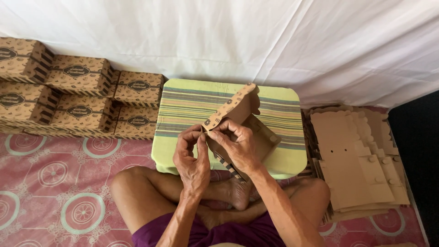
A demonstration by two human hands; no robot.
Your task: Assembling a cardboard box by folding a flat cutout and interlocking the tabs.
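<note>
A white cloth (274,41) hangs across the whole back of the scene. Below it a pink patterned floor mat (55,183) covers the ground, and the person sits cross-legged on it. Along the mat's back left edge stand finished brown printed boxes (77,93), stacked in rows two deep. At the mat's right edge lies a pile of flat cardboard blanks (361,160), plain side up, fanned slightly.

Between the two stands a low stool with a green striped cushion (192,103), just in front of the person's knees. Above the cushion's front edge, lifted clear of it, is a half-folded cardboard box (249,123). Its long axis runs on a slant, from the lower end near the person's ankles up and away toward the cushion's back edge. The open inside faces right, and a printed flap stands up at the top, pointing toward the cloth.

The right hand (238,146) grasps the box's near wall, fingers curled over the top edge. The left hand (192,158) pinches that same edge at the flap's base, thumb and forefinger closed tightly on the card.
</note>
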